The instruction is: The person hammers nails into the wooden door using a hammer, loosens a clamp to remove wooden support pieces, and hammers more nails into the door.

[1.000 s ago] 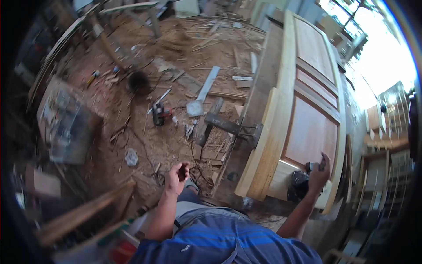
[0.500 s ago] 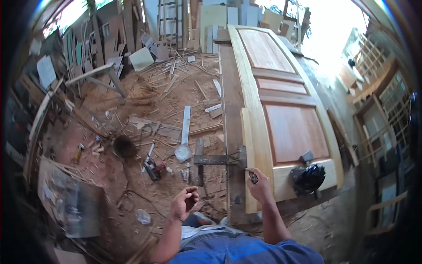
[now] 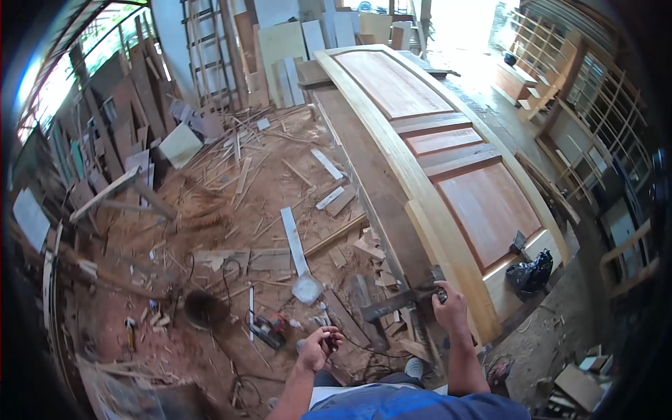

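Observation:
My right hand is closed around a small dark object whose kind I cannot make out. It is beside the near end of a wooden strip lying along the edge of a panelled door. Just left of that hand, a dark bar-shaped fixture juts from the side of the workbench. My left hand hangs over the floor with its fingers curled in. Whether anything is in it is hidden.
A black plastic bag and a hammer-like tool rest on the door's near end. A power tool, a pale board and scrap wood litter the floor. A wooden trestle stands left; boards lean behind.
The view has turned and tilted, so the door now slants and appears farther right. My right hand stays by the near bench end; my left remains curled over the floor.

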`<state>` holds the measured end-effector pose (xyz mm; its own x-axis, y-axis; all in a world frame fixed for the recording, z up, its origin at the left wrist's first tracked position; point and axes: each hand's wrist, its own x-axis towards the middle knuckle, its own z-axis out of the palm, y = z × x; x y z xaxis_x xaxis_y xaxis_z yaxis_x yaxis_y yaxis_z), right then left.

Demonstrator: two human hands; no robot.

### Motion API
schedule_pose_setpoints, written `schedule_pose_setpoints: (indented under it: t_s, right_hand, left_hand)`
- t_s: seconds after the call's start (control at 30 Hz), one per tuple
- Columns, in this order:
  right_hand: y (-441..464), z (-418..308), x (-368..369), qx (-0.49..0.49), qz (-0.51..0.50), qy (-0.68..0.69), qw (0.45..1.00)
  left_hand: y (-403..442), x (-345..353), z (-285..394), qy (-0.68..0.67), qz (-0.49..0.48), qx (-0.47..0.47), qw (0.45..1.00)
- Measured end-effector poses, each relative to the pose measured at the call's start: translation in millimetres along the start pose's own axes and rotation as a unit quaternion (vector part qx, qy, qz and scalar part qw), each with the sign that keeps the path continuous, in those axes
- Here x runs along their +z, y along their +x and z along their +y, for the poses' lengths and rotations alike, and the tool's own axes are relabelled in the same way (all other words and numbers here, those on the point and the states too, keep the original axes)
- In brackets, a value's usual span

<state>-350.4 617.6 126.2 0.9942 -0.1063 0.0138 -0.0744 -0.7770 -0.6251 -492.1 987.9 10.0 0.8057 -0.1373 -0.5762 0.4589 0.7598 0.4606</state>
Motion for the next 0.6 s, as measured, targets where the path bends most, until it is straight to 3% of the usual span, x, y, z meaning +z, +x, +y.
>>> schedule_pose_setpoints:
  t_s: [0.13,0.3,0.37,0.6]
  right_hand:
    - [21.3,-96.4,41.8,0.027,0.025,0.01,0.999]
    - [45.4,-153.3,75.9,0.02,0.071,0.021,0.997]
    - [62.2,-155.4,82.9,0.005,0.105,0.005,0.994]
    - [165.1,-110.1,90.3,0.128,0.166,-0.098,0.973]
  left_hand:
    - [-0.3,-17.2,100.9,0.088,-0.008,-0.032,0.996]
    - [9.6,-28.4,201.8,0.142,-0.049,-0.033,0.988]
    - [28.0,-30.4,225.7,0.124,-0.048,-0.037,0.99]
    - [95.2,-3.3,287.8,0.19,-0.042,-0.105,0.975]
